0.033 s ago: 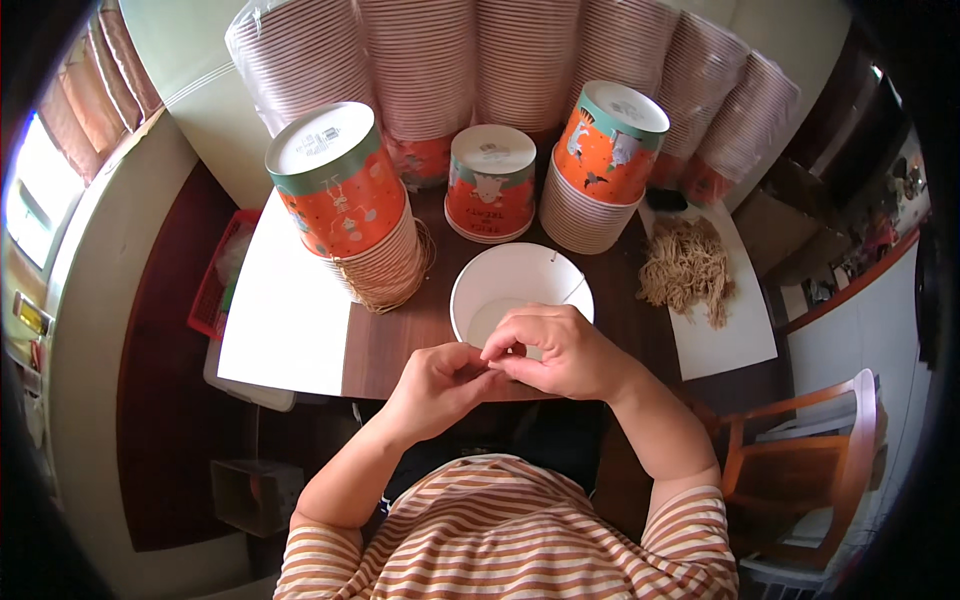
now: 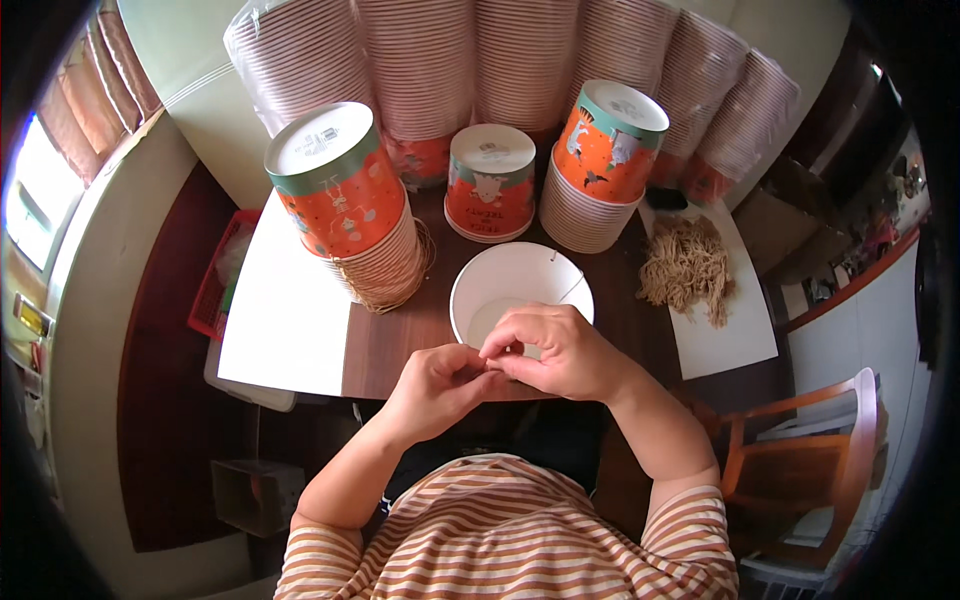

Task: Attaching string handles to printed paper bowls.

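A white-lined paper bucket point(image 2: 482, 285) stands mouth up on the table in front of me. On its far right side a thin cord or wire point(image 2: 573, 289) hangs at the inner wall. My left hand point(image 2: 443, 385) is closed in a pinch at the bucket's near rim. Its fingertips meet those of my right hand point(image 2: 550, 352), which is pinched too and covers part of the bucket's near side. Whatever lies between the fingers is too small and hidden to make out.
Orange and green buckets stand upside down: a left stack point(image 2: 340, 200) draped with thin cords point(image 2: 400, 275), a single one point(image 2: 490, 185) and a right stack point(image 2: 605, 165). Tall wrapped bucket stacks point(image 2: 425, 70) rise behind. A tan string bundle point(image 2: 688, 268) lies right. A wooden chair point(image 2: 800, 470) stands lower right.
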The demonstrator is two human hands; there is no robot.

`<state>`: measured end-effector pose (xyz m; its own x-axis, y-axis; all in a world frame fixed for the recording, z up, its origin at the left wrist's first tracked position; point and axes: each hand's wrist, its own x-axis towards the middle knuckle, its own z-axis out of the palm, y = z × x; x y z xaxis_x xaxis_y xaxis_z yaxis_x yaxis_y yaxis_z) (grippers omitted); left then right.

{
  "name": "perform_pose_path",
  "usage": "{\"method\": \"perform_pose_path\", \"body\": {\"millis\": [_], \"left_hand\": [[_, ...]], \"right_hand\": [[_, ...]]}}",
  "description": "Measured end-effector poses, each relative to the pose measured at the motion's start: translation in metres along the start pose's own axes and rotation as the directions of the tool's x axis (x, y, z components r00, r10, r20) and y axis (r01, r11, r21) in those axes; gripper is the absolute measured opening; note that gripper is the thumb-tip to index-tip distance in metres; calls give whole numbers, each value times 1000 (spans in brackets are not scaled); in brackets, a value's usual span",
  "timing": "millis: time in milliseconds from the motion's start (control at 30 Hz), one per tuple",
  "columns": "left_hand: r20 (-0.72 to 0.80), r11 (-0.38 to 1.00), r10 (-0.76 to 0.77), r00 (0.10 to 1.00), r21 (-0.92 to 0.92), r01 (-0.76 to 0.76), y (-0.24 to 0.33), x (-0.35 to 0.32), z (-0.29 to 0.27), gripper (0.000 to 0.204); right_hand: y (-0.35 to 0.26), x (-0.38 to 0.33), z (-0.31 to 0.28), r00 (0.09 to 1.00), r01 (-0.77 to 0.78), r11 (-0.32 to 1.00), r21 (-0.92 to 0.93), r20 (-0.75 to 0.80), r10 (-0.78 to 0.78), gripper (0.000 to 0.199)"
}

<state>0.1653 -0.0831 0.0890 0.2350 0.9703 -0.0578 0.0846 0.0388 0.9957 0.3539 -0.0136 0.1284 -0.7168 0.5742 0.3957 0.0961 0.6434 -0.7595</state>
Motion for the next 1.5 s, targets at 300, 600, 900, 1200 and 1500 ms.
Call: {"method": "perform_pose_path", "body": {"millis": [300, 600, 900, 1200, 1500], "left_hand": [[110, 891, 58, 992, -454, -2, -22, -9, -20, 15], [166, 897, 74, 983, -441, 6, -20, -6, -21, 11], [-161, 983, 142, 977, -94, -158, -39, -30, -5, 10], [-484, 927, 71, 872, -290, -237, -63, -34, 29, 11], [-331, 709, -82, 940, -682, -178, -63, -28, 23, 12]], "right_hand": [[-10, -31, 20, 932, -18, 867, -498, -321, -165, 18], [-6, -29, 45, 958, 82, 830, -551, -187, -219, 22], [-26, -56, 77, 944, -122, 816, -565, -320, -80, 22], [1, -64, 106, 870, -267, 771, -578, -489, -65, 24], [15, -51, 112, 842, -201, 967, -158, -532, 88, 18]]}}
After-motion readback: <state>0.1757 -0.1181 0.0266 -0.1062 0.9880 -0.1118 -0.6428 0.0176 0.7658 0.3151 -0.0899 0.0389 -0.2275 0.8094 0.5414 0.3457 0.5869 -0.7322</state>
